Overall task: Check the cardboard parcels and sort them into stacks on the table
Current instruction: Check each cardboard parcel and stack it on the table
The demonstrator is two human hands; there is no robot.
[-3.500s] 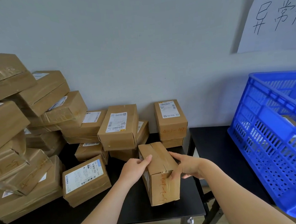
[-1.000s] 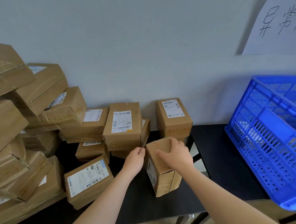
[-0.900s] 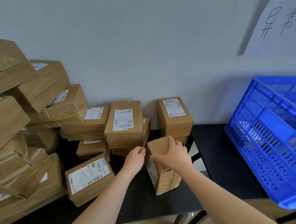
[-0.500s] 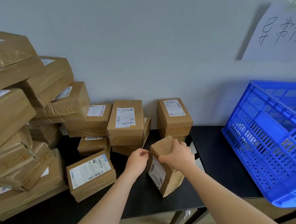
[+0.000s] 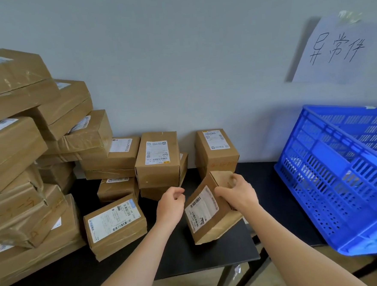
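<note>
"Where is the parcel, and what has hold of it?"

"The parcel (image 5: 206, 210) stands tilted on the counter (image 5: 191, 258), label side turned up toward me. My right hand (image 5: 236, 195) grips its top end: fingers curled over the upper edge, thumb on the labelled face. My left hand (image 5: 170, 205) is just beside its left edge, fingers loosely curled and holding nothing. I can't tell if it touches the cardboard."

"How much room is around it?"

"Its low corner sits near the counter's front right corner, so the drop is close on that side. Bare black counter lies in front and to the left, up to a flat labelled box (image 5: 115, 224). Behind it a small stack (image 5: 216, 150) stands against the wall, and the tall pile (image 5: 18, 177) fills the far left. The blue crate (image 5: 341, 176) stands apart on the right, across a gap."
</note>
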